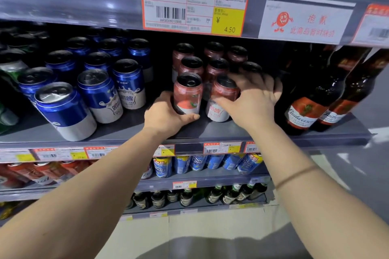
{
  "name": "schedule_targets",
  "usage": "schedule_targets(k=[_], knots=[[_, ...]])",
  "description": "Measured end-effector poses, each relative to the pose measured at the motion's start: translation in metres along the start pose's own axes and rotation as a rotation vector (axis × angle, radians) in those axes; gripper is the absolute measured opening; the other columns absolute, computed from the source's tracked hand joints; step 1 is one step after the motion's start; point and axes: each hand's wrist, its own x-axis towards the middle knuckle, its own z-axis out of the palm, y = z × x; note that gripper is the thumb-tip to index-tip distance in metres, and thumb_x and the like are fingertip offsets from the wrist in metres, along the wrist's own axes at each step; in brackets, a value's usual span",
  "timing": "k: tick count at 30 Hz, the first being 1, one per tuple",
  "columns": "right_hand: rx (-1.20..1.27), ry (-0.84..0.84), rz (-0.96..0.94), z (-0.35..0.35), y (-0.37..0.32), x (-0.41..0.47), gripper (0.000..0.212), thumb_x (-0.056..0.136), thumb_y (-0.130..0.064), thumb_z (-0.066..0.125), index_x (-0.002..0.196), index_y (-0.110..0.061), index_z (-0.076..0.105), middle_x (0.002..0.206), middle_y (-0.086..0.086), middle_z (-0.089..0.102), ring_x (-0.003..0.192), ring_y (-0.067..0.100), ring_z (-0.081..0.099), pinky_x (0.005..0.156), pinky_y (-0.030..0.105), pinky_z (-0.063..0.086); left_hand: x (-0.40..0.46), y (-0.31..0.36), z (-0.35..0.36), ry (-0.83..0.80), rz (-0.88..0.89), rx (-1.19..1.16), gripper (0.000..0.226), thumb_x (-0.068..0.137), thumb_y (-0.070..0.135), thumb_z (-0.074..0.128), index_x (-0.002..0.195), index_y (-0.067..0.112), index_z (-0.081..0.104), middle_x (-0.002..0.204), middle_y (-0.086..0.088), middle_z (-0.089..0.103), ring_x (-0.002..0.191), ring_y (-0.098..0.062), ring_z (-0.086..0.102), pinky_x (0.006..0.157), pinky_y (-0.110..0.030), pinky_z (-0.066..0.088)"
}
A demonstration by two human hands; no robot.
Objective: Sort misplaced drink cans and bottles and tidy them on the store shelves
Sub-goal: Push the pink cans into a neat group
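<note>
Head view, all placed rel. to the front-left red can [188, 93] on the grey shelf [134, 130].

Left hand [166, 114] grips that can low down, thumb under its base edge, fingers wrapped round the left side. Right hand [253, 99] lies just right of it, fingers curled over the top and side of the front-right red can [221, 101] and reaching toward the can behind; looks like a hold, not just a touch. More red cans [212, 59] stand in rows directly behind. Both front cans sit upright, near the shelf's front edge.

Risks, as judgement: cans are packed tight, so nudging one could tip the back rows. Budweiser bottles [305, 107] stand just right of the right hand w/ little gap; a knuckle or elbow swing could knock glass off the shelf. The left hand's low grip on a tall can could let it topple fwd.

Writing: red cans and the blue-and-white cans [101, 99], well left of the landmark, read "奶啤". Bottles read "Budweiser" in script. Above the landmark, an orange price tag [194, 6]: "商品标价签", "500ml", "¥ 4.50", barcode w/ digits too blurred to trust. Right of that, a white sign [307, 21] w/ red mascot: "抱歉", then an out-of-stock line. Lower-shelf tags unreadable.
</note>
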Motion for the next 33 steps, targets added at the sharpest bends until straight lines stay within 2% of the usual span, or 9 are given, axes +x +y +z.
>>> schedule_targets(k=[3,7,15,18,21,25,28,31,33], knots=[[0.011,-0.147,-0.039,-0.008,0.006,0.008,0.054,0.077,-0.060,0.065,0.128,-0.046,0.054,0.139,-0.006,0.053,0.134,0.026,0.030,0.113,0.043,0.013,-0.001,0.001,0.001,-0.031,0.006,0.025,0.096,0.040,0.077,0.068,0.116,0.021,0.052,0.111,0.000,0.065,0.106,-0.022,0.061,0.090,-0.042,0.051],[0.117,-0.336,-0.161,-0.022,0.019,0.019,0.059,0.077,-0.053,0.071,0.132,-0.048,0.051,0.140,-0.005,0.052,0.137,0.020,0.027,0.115,0.036,0.019,-0.007,-0.004,-0.002,-0.074,0.037,0.024,0.079,0.049,0.070,0.071,0.111,0.023,0.058,0.103,0.002,0.066,0.097,-0.019,0.062,0.086,-0.038,0.052],[0.373,-0.361,-0.224,-0.019,0.033,0.025,0.061,0.076,-0.032,0.080,0.131,-0.038,0.055,0.137,-0.006,0.054,0.128,0.014,0.048,0.109,0.029,0.037,-0.015,0.003,-0.004,-0.052,0.037,0.053,0.068,0.061,0.055,0.082,0.114,0.022,0.055,0.099,0.008,0.060,0.095,-0.016,0.059,0.086,-0.036,0.050],[0.801,-0.211,0.119,-0.025,0.034,0.032,0.048,0.088,-0.035,0.068,0.133,-0.036,0.052,0.126,-0.011,0.058,0.113,0.004,0.055,0.088,0.012,0.043,-0.012,0.004,-0.001,-0.067,0.059,0.102,0.073,0.060,0.055,0.082,0.119,0.022,0.053,0.110,0.003,0.063,0.105,-0.020,0.059,0.091,-0.040,0.050],[0.979,-0.139,0.541,-0.013,0.041,0.046,0.054,0.094,-0.055,0.047,0.136,-0.022,0.051,0.130,-0.001,0.056,0.119,0.018,0.053,0.094,0.023,0.036,-0.006,0.002,-0.002,-0.128,0.074,-0.025,0.113,0.054,0.044,0.090,0.147,0.022,0.029,0.126,0.011,0.055,0.118,-0.012,0.052,0.101,-0.030,0.043],[1.405,-0.201,0.831,0.014,0.053,0.047,0.062,0.083,-0.074,0.045,0.107,-0.021,0.065,0.116,0.007,0.070,0.101,0.026,0.068,0.100,0.044,0.048,0.011,-0.003,-0.005,-0.258,0.042,-0.195,0.141,0.051,0.037,0.094,0.154,0.025,-0.002,0.130,0.018,0.046,0.125,-0.004,0.044,0.104,-0.023,0.036],[1.484,-0.201,0.812,0.022,0.053,0.037,0.068,0.083,-0.076,0.041,0.111,-0.021,0.067,0.107,0.010,0.074,0.101,0.030,0.069,0.099,0.050,0.048,0.015,-0.003,-0.002,-0.326,0.066,-0.210,0.122,0.055,0.029,0.094,0.150,0.020,0.018,0.121,0.016,0.058,0.112,0.000,0.055,0.101,-0.021,0.043],[1.496,-0.234,0.773,0.023,0.052,0.033,0.064,0.090,-0.071,0.034,0.099,-0.019,0.069,0.096,0.008,0.076,0.097,0.027,0.071,0.097,0.048,0.049,0.013,-0.002,0.005,-0.275,0.117,-0.181,0.083,0.062,0.025,0.090,0.129,0.023,0.042,0.103,0.024,0.058,0.092,0.014,0.053,0.077,0.000,0.041],[1.508,-0.232,0.761,0.023,0.053,0.032,0.061,0.092,-0.068,0.032,0.094,-0.020,0.070,0.092,0.006,0.076,0.095,0.025,0.070,0.098,0.048,0.049,0.015,-0.003,0.010,-0.202,0.110,-0.195,0.079,0.060,0.031,0.091,0.125,0.026,0.046,0.102,0.022,0.061,0.095,0.008,0.058,0.080,-0.006,0.042]])
